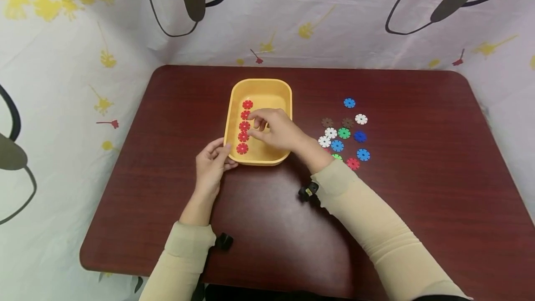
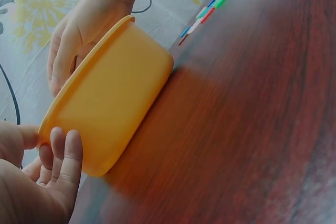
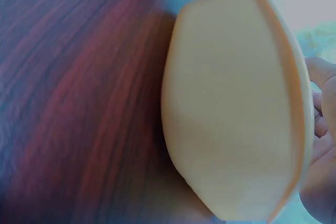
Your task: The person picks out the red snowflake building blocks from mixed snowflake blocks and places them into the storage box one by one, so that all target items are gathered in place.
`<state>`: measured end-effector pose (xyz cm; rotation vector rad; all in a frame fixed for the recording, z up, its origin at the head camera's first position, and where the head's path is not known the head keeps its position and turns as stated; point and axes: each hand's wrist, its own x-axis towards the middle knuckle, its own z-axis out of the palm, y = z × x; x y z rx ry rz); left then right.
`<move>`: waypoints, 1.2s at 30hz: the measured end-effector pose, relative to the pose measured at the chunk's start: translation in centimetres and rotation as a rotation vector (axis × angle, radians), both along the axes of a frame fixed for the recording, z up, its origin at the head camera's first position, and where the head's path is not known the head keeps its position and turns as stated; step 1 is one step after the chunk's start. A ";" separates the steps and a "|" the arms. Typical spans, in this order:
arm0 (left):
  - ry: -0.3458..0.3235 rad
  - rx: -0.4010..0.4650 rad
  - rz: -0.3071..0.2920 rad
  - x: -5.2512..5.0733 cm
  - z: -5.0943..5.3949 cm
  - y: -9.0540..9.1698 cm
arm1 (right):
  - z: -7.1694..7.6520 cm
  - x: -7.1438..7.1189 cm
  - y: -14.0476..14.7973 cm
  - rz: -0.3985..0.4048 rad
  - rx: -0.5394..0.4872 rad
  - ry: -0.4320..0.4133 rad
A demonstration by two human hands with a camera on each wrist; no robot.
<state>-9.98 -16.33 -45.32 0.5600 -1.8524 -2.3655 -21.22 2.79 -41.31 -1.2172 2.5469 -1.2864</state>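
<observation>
A yellow plastic tray point(image 1: 261, 159) stands on the table, with a column of several red notched discs point(image 1: 242, 148) along its left side. My left hand point(image 1: 211, 161) grips the near left corner, thumb over the rim and fingers against the outer wall; the left wrist view shows those fingers point(image 2: 71, 156) on the wall. Over the inside of the tray is my right hand point(image 1: 273, 129), its thumb and forefinger parted beside the red discs, with nothing visible between them. In the right wrist view the tray's wall point(image 3: 231, 103) hides most of what that hand does.
Right of the tray lie loose notched discs: blue point(image 1: 363, 154), white point(image 1: 361, 119), green point(image 1: 344, 133), brown point(image 1: 327, 122) and red point(image 1: 353, 164). My right forearm covers part of this group. The dark red table point(image 1: 426, 152) meets a patterned cloth point(image 1: 334, 36) at the back.
</observation>
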 end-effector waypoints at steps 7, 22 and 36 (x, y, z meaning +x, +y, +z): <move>-0.013 -0.002 0.003 0.0 0.0 0.0 | 0.9 -0.1 1.6 -0.039 -0.048 0.011; -0.024 -0.027 -0.006 0.2 0.1 0.0 | 1.6 0.5 5.1 -0.145 -0.077 0.020; -0.014 -0.021 -0.010 0.2 0.1 0.0 | 0.9 0.1 8.7 -0.218 -0.118 0.047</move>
